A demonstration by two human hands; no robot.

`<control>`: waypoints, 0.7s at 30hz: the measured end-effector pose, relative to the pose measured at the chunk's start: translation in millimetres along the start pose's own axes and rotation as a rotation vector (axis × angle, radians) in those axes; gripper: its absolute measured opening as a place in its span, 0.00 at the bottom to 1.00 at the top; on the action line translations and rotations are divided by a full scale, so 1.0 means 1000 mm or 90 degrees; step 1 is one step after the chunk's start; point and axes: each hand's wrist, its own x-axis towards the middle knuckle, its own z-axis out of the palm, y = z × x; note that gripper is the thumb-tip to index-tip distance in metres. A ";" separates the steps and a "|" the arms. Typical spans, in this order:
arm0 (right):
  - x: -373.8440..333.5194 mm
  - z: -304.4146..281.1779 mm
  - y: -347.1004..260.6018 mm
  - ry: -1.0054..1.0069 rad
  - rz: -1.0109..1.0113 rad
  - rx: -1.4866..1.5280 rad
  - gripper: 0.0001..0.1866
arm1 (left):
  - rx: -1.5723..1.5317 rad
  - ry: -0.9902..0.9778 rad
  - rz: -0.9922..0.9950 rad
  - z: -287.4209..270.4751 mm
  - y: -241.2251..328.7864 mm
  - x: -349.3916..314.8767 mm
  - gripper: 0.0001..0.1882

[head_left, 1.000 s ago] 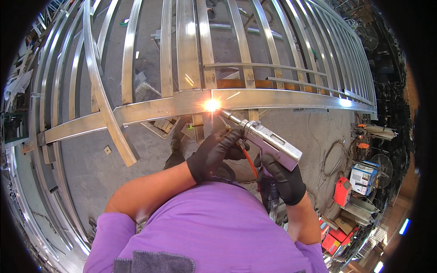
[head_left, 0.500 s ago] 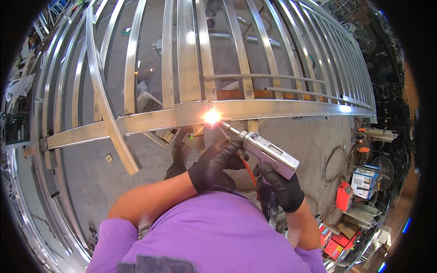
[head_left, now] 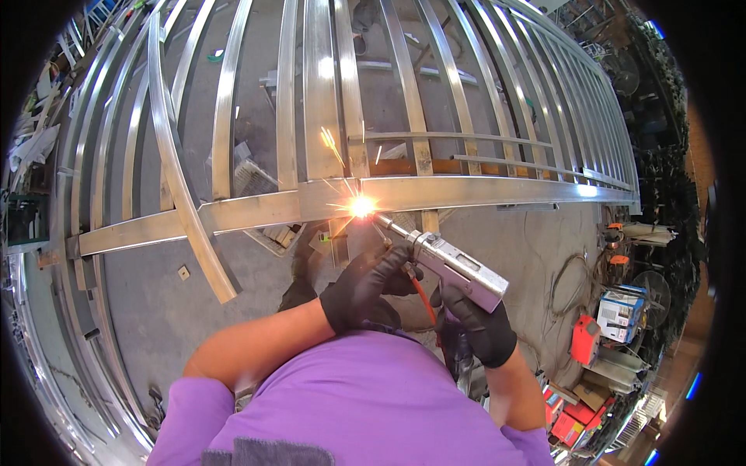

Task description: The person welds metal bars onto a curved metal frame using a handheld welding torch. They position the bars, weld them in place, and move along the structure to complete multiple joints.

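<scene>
My right hand (head_left: 480, 325), in a black glove, is wrapped round the grip of a silver handheld welding gun (head_left: 465, 272). My left hand (head_left: 361, 283), gloved the same way, is closed at the front of the gun, below its nozzle; the fingers' undersides are hidden. An orange hose (head_left: 422, 293) runs down between my hands. The gun's thin tip points up and left at the wide metal rail (head_left: 497, 189) of a large frame. Where tip and rail meet, a bright glow (head_left: 361, 206) hides the joint, and sparks fly upward from it.
Many upright metal tubes (head_left: 225, 101) stretch away from the rail. A loose curved tube (head_left: 194, 225) crosses the rail at left, its end sticking out toward me. Cables (head_left: 571, 283), a red case (head_left: 586, 339), a blue-and-white box (head_left: 624, 314) and a fan (head_left: 653, 295) stand at right.
The glow has stayed at nearly the same spot on the rail, and sparks now spray higher above it. The gun and both hands have shifted only slightly.
</scene>
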 end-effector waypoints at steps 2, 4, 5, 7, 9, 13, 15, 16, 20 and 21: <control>-0.001 -0.001 0.002 0.002 -0.005 0.001 0.15 | 0.010 -0.001 -0.017 0.001 0.005 -0.004 0.28; -0.001 -0.002 -0.001 -0.004 0.013 0.002 0.16 | 0.023 -0.012 -0.003 -0.001 0.004 -0.002 0.28; -0.002 -0.002 -0.001 -0.006 0.022 0.003 0.17 | 0.029 -0.019 0.003 -0.002 0.003 -0.002 0.28; -0.002 -0.003 0.000 0.000 0.006 -0.008 0.17 | 0.016 -0.014 0.003 0.001 0.004 -0.002 0.28; -0.002 -0.005 0.003 0.001 0.000 -0.010 0.16 | 0.010 -0.002 -0.005 0.006 0.009 -0.005 0.29; 0.000 -0.008 0.008 -0.009 -0.009 0.002 0.16 | 0.014 0.014 -0.012 0.008 0.008 -0.006 0.31; 0.000 -0.007 0.010 0.001 0.005 0.015 0.16 | 0.028 0.018 -0.013 0.011 0.015 -0.009 0.32; 0.000 -0.007 0.009 -0.001 0.003 0.014 0.15 | 0.032 0.028 -0.028 0.012 0.016 -0.008 0.33; 0.000 -0.005 0.007 0.004 0.007 0.011 0.14 | 0.030 0.029 -0.026 0.010 0.012 -0.007 0.32; 0.000 -0.004 0.008 0.008 0.010 0.011 0.14 | 0.016 0.026 -0.019 0.007 0.007 -0.004 0.32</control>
